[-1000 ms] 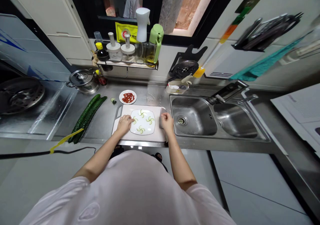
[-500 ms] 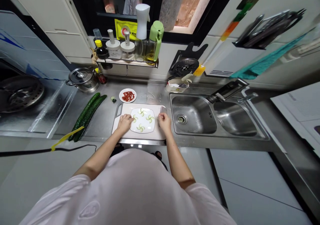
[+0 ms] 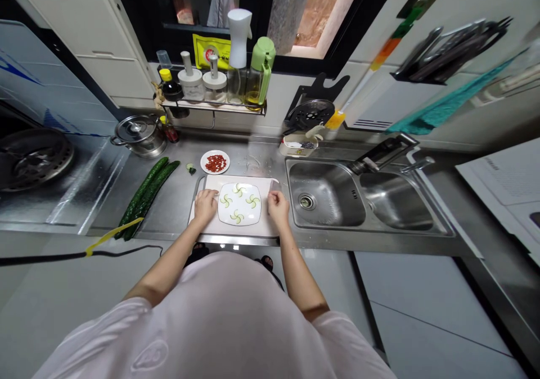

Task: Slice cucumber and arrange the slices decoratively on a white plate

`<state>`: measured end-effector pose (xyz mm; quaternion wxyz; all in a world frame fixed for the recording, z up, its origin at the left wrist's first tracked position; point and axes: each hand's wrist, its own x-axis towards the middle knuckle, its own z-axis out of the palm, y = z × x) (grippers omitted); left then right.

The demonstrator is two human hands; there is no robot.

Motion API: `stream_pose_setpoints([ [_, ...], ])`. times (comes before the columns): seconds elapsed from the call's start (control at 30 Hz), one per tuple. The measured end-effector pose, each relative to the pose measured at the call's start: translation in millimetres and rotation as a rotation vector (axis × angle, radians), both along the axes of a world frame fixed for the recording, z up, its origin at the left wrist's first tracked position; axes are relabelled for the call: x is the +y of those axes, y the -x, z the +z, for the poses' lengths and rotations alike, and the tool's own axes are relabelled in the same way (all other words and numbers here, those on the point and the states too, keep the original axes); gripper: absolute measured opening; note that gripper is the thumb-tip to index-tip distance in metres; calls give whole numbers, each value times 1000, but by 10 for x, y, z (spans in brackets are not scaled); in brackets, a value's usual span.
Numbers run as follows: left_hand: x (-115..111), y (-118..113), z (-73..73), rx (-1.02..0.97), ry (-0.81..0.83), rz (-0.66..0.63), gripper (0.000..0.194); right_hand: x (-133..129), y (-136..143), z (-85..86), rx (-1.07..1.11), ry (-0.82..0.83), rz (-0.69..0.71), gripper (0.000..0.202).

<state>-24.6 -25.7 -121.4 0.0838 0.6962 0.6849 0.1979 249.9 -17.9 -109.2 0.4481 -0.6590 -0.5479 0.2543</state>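
Note:
A white squarish plate (image 3: pixel 239 203) lies on the white cutting board (image 3: pixel 257 230) in front of me. Thin green cucumber slices (image 3: pixel 253 201) form several pinwheels on it. At the plate's left edge is my left hand (image 3: pixel 205 206), palm down over the board, its fingers loosely stretched and holding nothing I can see. My right hand (image 3: pixel 278 207) is by the plate's right side, over the board's right end. Its fingers are curled into a pinch, and what they may hold is too small to make out.
Behind the board stands a small white plate of chopped red pieces (image 3: pixel 215 162), with cucumber scraps (image 3: pixel 190 168) beside it. Two whole cucumbers (image 3: pixel 147 196) and a lidded steel pot (image 3: pixel 139 136) are to the left. A double sink (image 3: pixel 327 193) lies to the right.
My left hand has drawn back leftward from the left pinwheel to the plate's edge. The plate seems to have shifted very slightly left. My right hand has stayed nearly still.

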Motion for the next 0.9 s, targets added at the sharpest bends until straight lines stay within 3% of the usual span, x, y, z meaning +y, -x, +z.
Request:
stream_pose_setpoints([
  [0.2, 0, 39, -29, -45, -34, 59, 34, -213, 224, 91, 88, -56, 78, 30],
  [0.37, 93, 54, -65, -104, -71, 116, 30, -393, 349, 57, 46, -49, 188, 27],
  [0.53, 487, 108, -85, -159, -89, 261, 29, -438, 324, 5, -2, -25, 184, 26],
  [0.73, 1059, 220, -54, -124, 31, 433, 29, -437, 265, 2, -18, -19, 192, 25],
  [0.9, 1282, 215, -23, -47, 96, 365, 29, -429, 276, -4, -67, 25, 196, 26],
])
